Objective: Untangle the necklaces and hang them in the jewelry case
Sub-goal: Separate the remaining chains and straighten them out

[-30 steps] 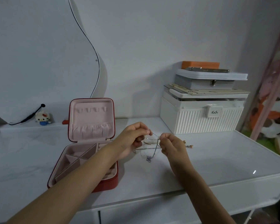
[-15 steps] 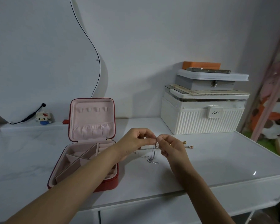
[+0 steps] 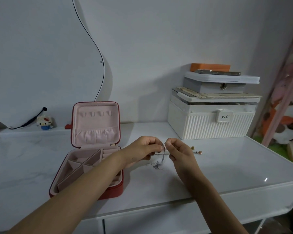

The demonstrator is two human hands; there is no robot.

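Glossy white desk (image 3: 227, 166) against a plain wall, open red jewelry case (image 3: 91, 149) beside both hands: left hand (image 3: 140, 151) and right hand (image 3: 179, 151) pinch tangled necklaces (image 3: 159, 162).

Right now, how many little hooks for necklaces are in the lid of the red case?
4. The small pink tab hooks sit in one row near the top of the pink-lined lid of the open red jewelry case, all bare. None looks hidden.
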